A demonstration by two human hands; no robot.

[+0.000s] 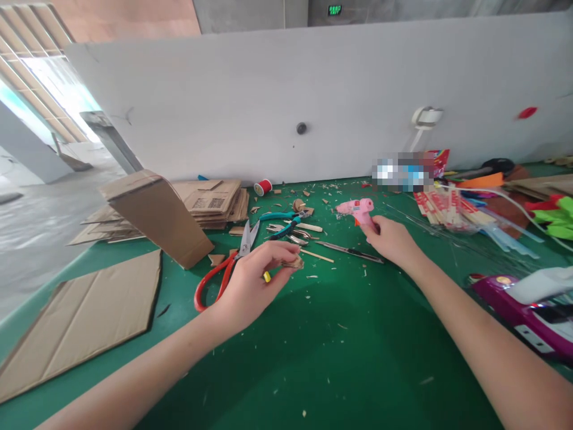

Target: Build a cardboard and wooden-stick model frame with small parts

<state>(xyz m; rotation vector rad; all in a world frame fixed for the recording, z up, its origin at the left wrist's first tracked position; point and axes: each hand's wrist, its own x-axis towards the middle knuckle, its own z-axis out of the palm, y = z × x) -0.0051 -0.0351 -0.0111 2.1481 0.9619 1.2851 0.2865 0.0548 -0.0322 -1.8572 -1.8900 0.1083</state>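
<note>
Head view: Glue gun in one hand, a bit of cardboard in the other

The step in hand looks like the gluing of small cardboard parts. The left hand (255, 275) pinches a small cardboard piece (293, 263) between thumb and fingertips, with barely any gap beyond the piece's own thickness. The right hand (393, 242) is curled around the handle of a pink glue gun (358, 208), whose nozzle points leftward, well apart from the cardboard; whether the gun rests on the table or is lifted, I cannot tell. Applying glue would call for bringing nozzle and cardboard together while keeping the left fingertips clear of the tip, which may be hot.

The green table (322, 358) is strewn with scraps. Red-handled scissors (208, 283) lie open beside the left hand, teal-handled pliers (277, 215) beyond it, and a craft knife (351, 252) between the two hands. To the left are a flat cardboard sheet (89, 316), a tall, tilted cardboard form (156, 218) and a cardboard stack (215, 203), with a red spool (263, 187) near the stack. Packets of sticks (443, 209) and a purple device (514, 292) occupy the right side.

A white panel (250, 107) backs the table; above it glows a green exit sign (334, 10), and bare grey floor (36, 221) shows at left.
</note>
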